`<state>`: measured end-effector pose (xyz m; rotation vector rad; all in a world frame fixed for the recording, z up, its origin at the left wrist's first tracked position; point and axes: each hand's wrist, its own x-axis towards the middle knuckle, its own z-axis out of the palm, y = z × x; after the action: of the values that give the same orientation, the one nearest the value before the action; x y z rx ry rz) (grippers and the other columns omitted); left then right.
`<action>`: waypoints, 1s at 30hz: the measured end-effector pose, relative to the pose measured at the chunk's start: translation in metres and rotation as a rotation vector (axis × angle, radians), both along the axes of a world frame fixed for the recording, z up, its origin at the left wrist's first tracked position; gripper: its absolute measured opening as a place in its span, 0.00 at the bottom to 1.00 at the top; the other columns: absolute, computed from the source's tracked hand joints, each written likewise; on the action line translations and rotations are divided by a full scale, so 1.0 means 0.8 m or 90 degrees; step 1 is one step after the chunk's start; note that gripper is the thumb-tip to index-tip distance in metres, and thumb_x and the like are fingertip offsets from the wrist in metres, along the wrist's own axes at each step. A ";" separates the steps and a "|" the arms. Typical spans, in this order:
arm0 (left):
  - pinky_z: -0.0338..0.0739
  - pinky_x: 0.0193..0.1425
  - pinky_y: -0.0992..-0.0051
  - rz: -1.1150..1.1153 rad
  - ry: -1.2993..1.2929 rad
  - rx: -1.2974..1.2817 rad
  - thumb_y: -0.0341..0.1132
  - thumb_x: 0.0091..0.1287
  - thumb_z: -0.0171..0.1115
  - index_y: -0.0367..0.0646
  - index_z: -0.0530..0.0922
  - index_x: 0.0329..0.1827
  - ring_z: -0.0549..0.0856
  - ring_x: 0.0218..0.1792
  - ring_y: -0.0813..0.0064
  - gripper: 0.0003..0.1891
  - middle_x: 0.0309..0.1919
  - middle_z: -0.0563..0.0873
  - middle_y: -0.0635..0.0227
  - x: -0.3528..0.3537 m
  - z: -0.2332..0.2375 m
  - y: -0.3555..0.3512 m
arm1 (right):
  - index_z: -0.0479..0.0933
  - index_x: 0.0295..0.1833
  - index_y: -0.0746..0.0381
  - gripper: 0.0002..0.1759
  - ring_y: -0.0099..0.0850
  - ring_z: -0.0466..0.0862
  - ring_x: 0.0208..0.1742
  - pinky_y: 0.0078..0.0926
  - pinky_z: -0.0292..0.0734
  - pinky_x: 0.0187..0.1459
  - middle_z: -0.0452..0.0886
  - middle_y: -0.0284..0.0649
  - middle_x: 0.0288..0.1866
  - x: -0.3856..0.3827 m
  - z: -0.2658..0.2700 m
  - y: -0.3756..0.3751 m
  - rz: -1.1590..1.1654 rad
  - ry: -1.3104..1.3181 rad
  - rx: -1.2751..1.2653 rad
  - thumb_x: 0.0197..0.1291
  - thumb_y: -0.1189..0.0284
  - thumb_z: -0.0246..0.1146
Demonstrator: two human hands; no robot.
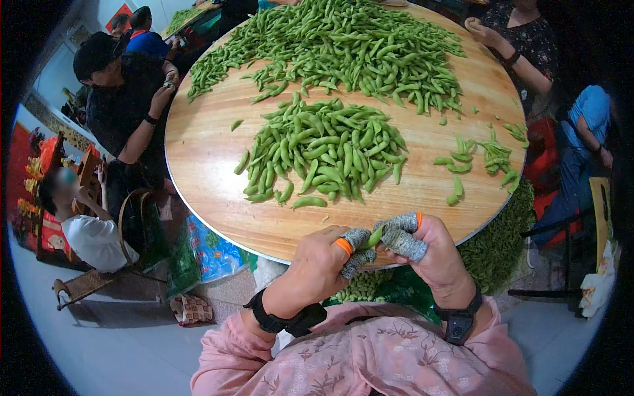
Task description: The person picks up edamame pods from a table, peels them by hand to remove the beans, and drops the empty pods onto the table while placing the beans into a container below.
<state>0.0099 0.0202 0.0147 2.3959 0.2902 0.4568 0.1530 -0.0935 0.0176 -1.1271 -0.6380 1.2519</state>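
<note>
Between my two hands, just over the near edge of the round wooden table (218,165), is a green soybean pod (374,236). My left hand (320,261) pinches one end of it, with grey knitted sleeves and an orange band on the fingers. The covered fingers of my right hand (426,254) close on the pod's other end. A small heap of soybean pods (323,148) lies in front of my hands. Whether the pod is split cannot be made out.
A much larger pile of pods (356,49) covers the far side of the table. Stems with pods (495,155) lie at the right. Plant waste (495,244) is heaped on the floor below. Several people sit around, one in a black cap (99,59) at the left.
</note>
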 end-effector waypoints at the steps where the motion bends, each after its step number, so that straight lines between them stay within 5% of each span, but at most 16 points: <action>1: 0.71 0.29 0.70 -0.005 -0.004 0.012 0.27 0.48 0.60 0.39 0.74 0.36 0.77 0.27 0.59 0.11 0.25 0.76 0.58 0.000 0.000 0.000 | 0.75 0.37 0.64 0.06 0.14 0.72 0.29 0.10 0.66 0.31 0.75 0.28 0.29 -0.001 0.000 0.001 0.001 -0.001 0.001 0.55 0.74 0.55; 12: 0.70 0.24 0.69 0.071 -0.073 0.167 0.30 0.45 0.64 0.39 0.73 0.33 0.75 0.21 0.60 0.12 0.21 0.74 0.61 0.000 -0.016 -0.005 | 0.74 0.35 0.67 0.05 0.18 0.74 0.32 0.15 0.70 0.36 0.77 0.32 0.30 -0.006 -0.019 0.006 -0.072 -0.094 0.021 0.53 0.78 0.55; 17: 0.70 0.23 0.72 0.064 -0.040 0.161 0.29 0.47 0.62 0.38 0.72 0.29 0.76 0.21 0.60 0.09 0.20 0.75 0.60 -0.008 -0.022 -0.006 | 0.74 0.36 0.67 0.06 0.15 0.74 0.31 0.13 0.70 0.33 0.77 0.31 0.30 -0.004 -0.017 0.006 0.021 0.063 0.011 0.52 0.77 0.57; 19: 0.69 0.22 0.75 0.066 -0.040 -0.034 0.30 0.53 0.57 0.38 0.71 0.28 0.76 0.20 0.67 0.05 0.19 0.75 0.64 -0.009 -0.022 -0.010 | 0.74 0.37 0.67 0.07 0.16 0.75 0.31 0.13 0.70 0.34 0.77 0.31 0.31 -0.005 -0.022 0.007 0.011 0.065 0.034 0.52 0.76 0.57; 20: 0.69 0.22 0.75 0.067 -0.041 -0.035 0.30 0.53 0.57 0.38 0.71 0.28 0.76 0.20 0.67 0.05 0.19 0.75 0.64 -0.009 -0.022 -0.013 | 0.74 0.37 0.67 0.07 0.17 0.75 0.31 0.13 0.70 0.34 0.77 0.32 0.31 -0.006 -0.024 0.008 0.001 0.067 0.057 0.52 0.76 0.57; 22: 0.65 0.20 0.73 0.097 -0.109 -0.284 0.33 0.58 0.52 0.38 0.71 0.27 0.74 0.17 0.64 0.07 0.15 0.73 0.63 -0.007 -0.022 -0.017 | 0.74 0.37 0.67 0.07 0.18 0.75 0.31 0.14 0.70 0.35 0.77 0.33 0.31 -0.008 -0.025 0.009 -0.005 0.055 0.072 0.52 0.76 0.58; 26: 0.65 0.20 0.77 0.073 -0.182 -0.352 0.34 0.61 0.48 0.38 0.71 0.28 0.71 0.15 0.69 0.09 0.15 0.72 0.66 -0.005 -0.030 -0.016 | 0.74 0.37 0.68 0.08 0.20 0.76 0.33 0.14 0.71 0.36 0.78 0.35 0.31 -0.007 -0.044 0.012 -0.010 0.012 0.178 0.51 0.76 0.59; 28: 0.67 0.24 0.81 0.091 -0.112 -0.884 0.33 0.60 0.48 0.40 0.71 0.29 0.71 0.20 0.82 0.06 0.19 0.73 0.73 -0.009 -0.034 -0.017 | 0.74 0.37 0.68 0.08 0.21 0.76 0.33 0.15 0.71 0.36 0.78 0.35 0.31 -0.004 -0.052 0.015 -0.012 0.023 0.190 0.50 0.76 0.59; 30: 0.67 0.25 0.80 0.091 -0.069 -0.749 0.32 0.60 0.49 0.39 0.70 0.31 0.72 0.20 0.81 0.06 0.20 0.73 0.72 -0.006 -0.030 -0.013 | 0.74 0.37 0.68 0.09 0.21 0.76 0.33 0.15 0.71 0.36 0.78 0.35 0.32 -0.003 -0.051 0.015 -0.011 0.032 0.204 0.50 0.76 0.59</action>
<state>0.0047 0.0098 -0.0090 1.2047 0.5050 0.3307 0.1510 -0.0816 -0.0233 -0.8308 -0.7582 1.1126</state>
